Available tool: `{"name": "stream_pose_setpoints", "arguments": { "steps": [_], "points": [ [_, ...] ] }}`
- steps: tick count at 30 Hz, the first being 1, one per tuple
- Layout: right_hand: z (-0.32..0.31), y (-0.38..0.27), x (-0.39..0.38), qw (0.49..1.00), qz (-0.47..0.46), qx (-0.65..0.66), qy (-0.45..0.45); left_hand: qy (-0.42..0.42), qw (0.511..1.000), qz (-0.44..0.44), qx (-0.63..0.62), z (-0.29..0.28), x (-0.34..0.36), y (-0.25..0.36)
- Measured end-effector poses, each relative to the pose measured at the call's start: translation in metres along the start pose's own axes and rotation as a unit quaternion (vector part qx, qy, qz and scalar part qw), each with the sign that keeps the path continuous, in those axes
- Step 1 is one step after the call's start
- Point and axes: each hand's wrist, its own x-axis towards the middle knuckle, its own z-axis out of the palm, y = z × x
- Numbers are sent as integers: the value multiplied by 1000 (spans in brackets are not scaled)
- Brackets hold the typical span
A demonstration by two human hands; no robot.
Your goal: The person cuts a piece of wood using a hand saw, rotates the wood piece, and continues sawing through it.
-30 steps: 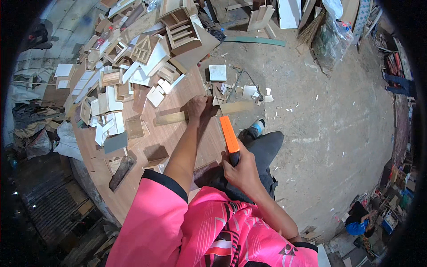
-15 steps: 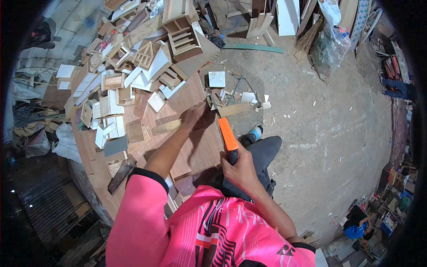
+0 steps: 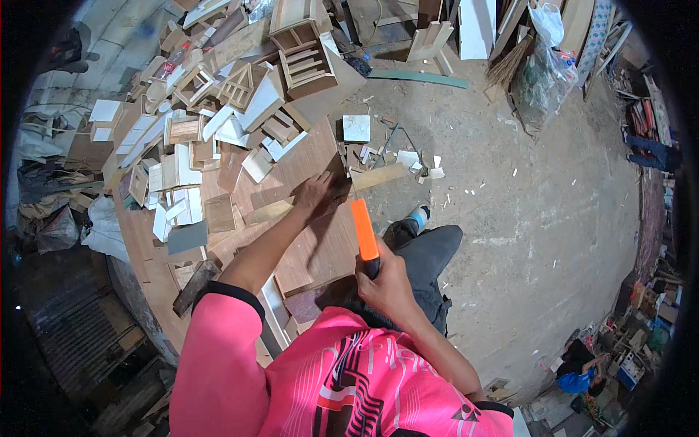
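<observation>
My left hand [image 3: 314, 192] presses down on a narrow wooden board [image 3: 378, 177], its fingers bent over it. The board lies across the brown worktable [image 3: 320, 240], and its right end sticks out past the table's edge. My right hand [image 3: 386, 280] is closed round the black grip of a saw with an orange handle [image 3: 365, 229]. Seen nearly edge-on, the saw's thin blade is hard to make out near the board, just right of my left hand. Whether the teeth touch the wood I cannot tell.
Small wooden frames and boxes [image 3: 237, 87] are heaped on the table's far left. A dark wood block [image 3: 195, 288] lies at its left. Offcuts and a white square piece [image 3: 356, 128] lie beyond the edge. A broom [image 3: 507, 62] and plastic bag [image 3: 542, 87] stand far right; a person [image 3: 579, 375] is lower right.
My right hand and the orange handle have drawn back a little toward me and left. My left hand stays on the board, while its elbow has shifted slightly left.
</observation>
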Motion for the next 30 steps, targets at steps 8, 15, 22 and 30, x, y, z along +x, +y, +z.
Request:
{"name": "stream_pose_setpoints", "arguments": {
  "steps": [8,15,22,30],
  "points": [
    [-9,3,2,999,4,15,48,118,992,21,-36,24,-2,-5],
    [-5,6,-2,999,5,20,30,133,980,-17,-147,17,-6,3],
    [-4,2,-4,1000,4,10,30,211,968,101,-85,2,-9,13],
    [-17,-31,-18,1000,-2,16,6,143,971,55,-186,1,-8,11]
  ]
}}
